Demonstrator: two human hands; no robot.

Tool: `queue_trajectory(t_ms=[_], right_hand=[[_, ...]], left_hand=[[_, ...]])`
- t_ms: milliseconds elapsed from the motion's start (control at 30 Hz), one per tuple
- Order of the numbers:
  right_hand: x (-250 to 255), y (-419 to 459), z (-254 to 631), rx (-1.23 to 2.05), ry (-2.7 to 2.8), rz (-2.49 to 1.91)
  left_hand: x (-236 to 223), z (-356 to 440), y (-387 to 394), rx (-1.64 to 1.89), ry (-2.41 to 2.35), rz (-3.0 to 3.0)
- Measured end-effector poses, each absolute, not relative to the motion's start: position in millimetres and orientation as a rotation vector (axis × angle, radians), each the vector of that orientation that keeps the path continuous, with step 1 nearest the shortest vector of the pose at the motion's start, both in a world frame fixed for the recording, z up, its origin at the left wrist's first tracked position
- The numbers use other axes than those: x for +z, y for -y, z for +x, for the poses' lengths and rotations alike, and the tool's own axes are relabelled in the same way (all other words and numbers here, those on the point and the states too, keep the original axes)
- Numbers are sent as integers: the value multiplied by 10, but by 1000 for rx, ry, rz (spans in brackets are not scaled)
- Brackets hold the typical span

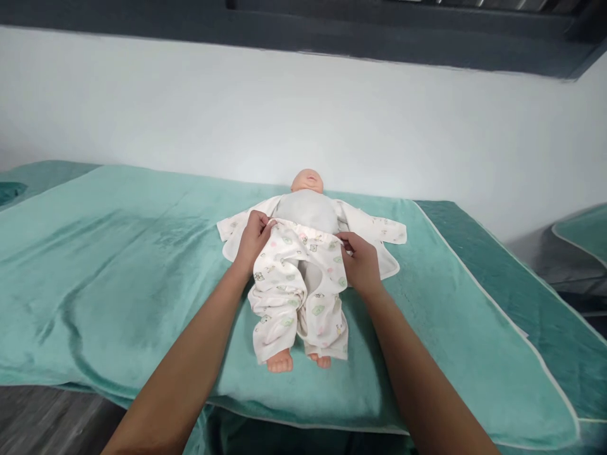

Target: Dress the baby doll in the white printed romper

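A doll [307, 212] is lying on its back on a pale green blanket [142, 284], its head [307, 180] pointing toward the white wall [190, 107] and its two bare feet [279, 361] pointing toward the person. It is wearing white printed trousers [284, 278], which are covering both legs down to the feet and are bunching into folds, more heavily on the leg at the person's left. The left grip [255, 237] is closing narrowly on the waistband at the person's left, thumb and fingers pinching the cloth, while the right grip [359, 256] is holding the waistband's other side, its fingers curling at the edge of the fabric. Between them the band is running across the doll's lower belly, and the rounded grey-white torso is showing above it. Below the band, an opening between the trouser legs is letting more of the pale body show. A white shirt [393, 231] is lying open around the torso, its sleeves stretching out to both sides and its lower corners spreading flat on the blanket. At the right, a darker green cover [497, 278] is showing beyond the blanket's light edging, and a dark ledge [303, 31] is running along the top of the wall.
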State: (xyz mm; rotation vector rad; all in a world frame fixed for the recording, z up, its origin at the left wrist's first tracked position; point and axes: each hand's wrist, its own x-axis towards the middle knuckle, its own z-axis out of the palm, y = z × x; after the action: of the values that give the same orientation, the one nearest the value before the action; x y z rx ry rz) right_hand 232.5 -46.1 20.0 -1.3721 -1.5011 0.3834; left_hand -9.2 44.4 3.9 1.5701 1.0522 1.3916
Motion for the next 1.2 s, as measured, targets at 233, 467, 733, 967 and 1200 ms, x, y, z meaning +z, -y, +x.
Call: queue_trajectory(t_ms=[233,467,733,967,1200], right_hand=[[252,-53,2472,829,1147,-1392],[19,-51,2518,884,1175,-1485],[94,-43,2580,1174,1137,-1399],[155,-59,2411,1210,912,-1266],[107,-45,2397,1145,991,-1196]], left_hand=[[75,99,-798,1397,-1264,1411],[-40,30,-622,1143,-1115,1241],[120,-57,-532,867,-1038,1109],[188,39,-445,978,-1009,1070],[187,125,-415,1103,-998,1083]])
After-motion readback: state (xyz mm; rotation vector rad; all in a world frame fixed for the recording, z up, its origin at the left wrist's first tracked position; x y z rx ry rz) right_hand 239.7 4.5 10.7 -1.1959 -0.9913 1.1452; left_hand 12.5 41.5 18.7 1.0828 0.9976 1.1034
